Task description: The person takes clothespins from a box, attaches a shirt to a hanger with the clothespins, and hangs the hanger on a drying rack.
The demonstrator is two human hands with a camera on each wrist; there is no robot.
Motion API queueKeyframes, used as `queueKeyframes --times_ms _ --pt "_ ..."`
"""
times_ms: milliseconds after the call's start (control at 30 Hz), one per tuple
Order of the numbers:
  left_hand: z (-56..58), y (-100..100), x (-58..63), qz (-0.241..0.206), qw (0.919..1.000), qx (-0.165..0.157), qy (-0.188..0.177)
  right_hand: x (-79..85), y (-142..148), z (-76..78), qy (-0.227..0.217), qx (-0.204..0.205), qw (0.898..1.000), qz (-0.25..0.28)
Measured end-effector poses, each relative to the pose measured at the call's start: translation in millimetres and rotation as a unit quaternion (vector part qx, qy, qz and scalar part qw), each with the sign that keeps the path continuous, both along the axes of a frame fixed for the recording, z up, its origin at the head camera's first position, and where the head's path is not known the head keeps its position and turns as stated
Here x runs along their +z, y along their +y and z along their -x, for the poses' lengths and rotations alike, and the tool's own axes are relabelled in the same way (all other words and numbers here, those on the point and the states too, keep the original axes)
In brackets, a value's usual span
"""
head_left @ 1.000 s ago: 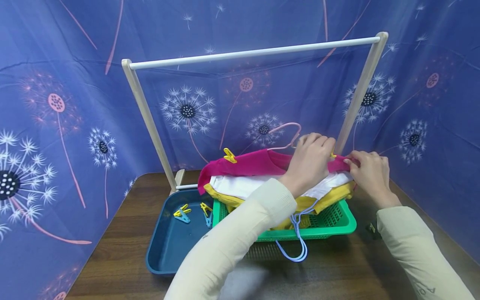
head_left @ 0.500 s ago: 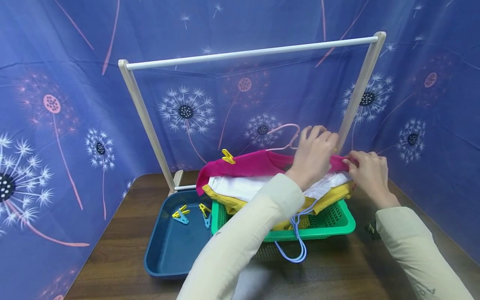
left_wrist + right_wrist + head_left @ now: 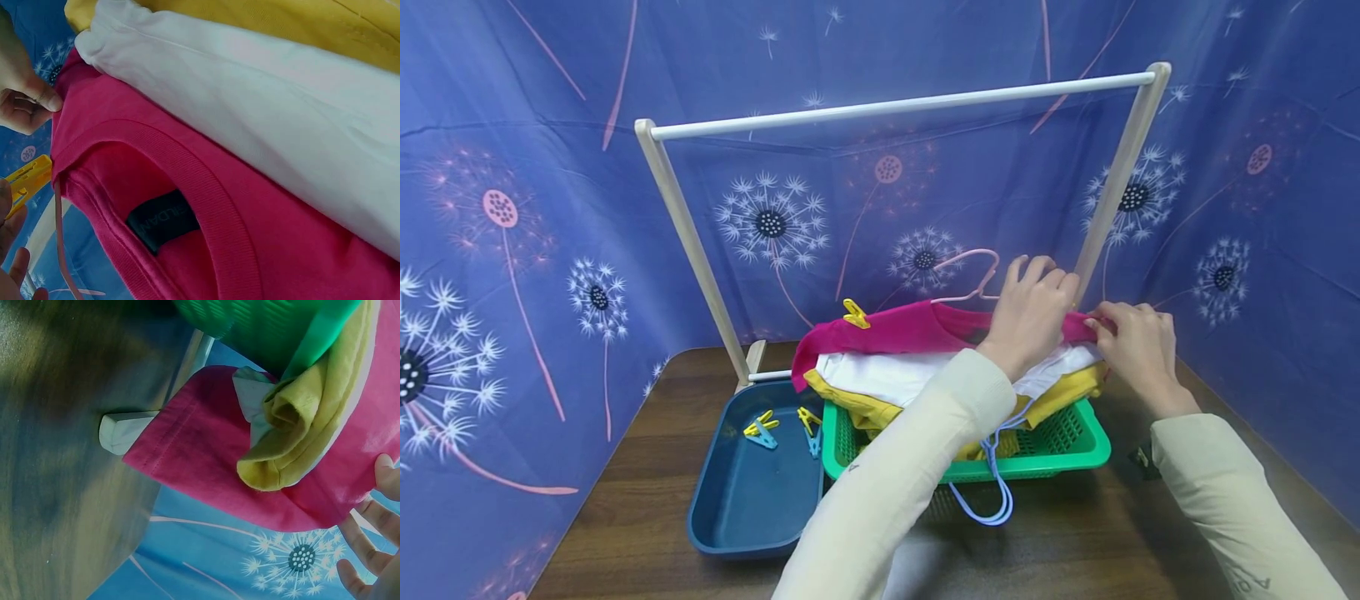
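A pink T-shirt lies on a pink hanger, above folded white and yellow clothes. My left hand is over the shirt's right shoulder. In the left wrist view its fingertips pinch the outer end of a yellow clothespin, whose other end meets the fabric beside the collar and hanger. My right hand pinches the shirt farther out along the same shoulder. Another yellow clothespin grips the left shoulder. My left hand hides the right clothespin in the head view.
The clothes rest on a green basket, with blue hangers hanging over its front. A dark blue tray at left holds yellow and blue clothespins. Behind stands a rack with a white rail. A small dark object lies at right.
My left hand has shifted slightly to the right and up, hiding the right shoulder's clothespin from the head view. The right hand stays on the T-shirt. The head view has shifted slightly.
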State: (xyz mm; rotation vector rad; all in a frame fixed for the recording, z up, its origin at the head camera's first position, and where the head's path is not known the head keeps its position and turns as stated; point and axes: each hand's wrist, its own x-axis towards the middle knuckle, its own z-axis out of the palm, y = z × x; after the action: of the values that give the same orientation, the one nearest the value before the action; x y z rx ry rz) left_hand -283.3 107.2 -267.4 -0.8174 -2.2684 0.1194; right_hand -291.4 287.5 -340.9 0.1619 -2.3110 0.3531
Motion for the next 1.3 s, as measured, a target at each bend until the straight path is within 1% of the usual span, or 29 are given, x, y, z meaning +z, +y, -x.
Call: queueKeyframes --times_ms 133,333,567,733,900,1100,1300 --pt "2.2 2 -1.1 0.002 0.9999 -0.005 0.013 0.7 -1 -0.8 -0.001 0.002 1.000 -0.001" --pt "2.7 6 -2.6 0.008 0.9998 -0.010 0.018 1.3 -2 -2.6 -0.005 0.001 1.000 -0.002" --pt "1.9 7 -2.7 0.009 0.9995 -0.009 0.028 0.7 -1 -1.3 0.015 0.003 1.000 -0.007" --pt "1.4 7 -2.7 0.030 0.9994 -0.008 0.017 -0.8 -1 -0.5 0.027 0.003 1.000 -0.005" --pt "0.9 9 -2.4 0.024 0.9991 -0.007 0.034 -1.9 -1 0.2 0.048 0.006 0.999 -0.005" --pt "-0.2 11 -0.3 0.034 0.9992 -0.006 0.019 -4.0 -1 0.1 0.067 0.009 0.998 -0.007" --pt "-0.7 12 -0.6 0.043 0.9990 -0.001 0.013 -6.8 -1 1.5 0.084 0.010 0.996 -0.006"
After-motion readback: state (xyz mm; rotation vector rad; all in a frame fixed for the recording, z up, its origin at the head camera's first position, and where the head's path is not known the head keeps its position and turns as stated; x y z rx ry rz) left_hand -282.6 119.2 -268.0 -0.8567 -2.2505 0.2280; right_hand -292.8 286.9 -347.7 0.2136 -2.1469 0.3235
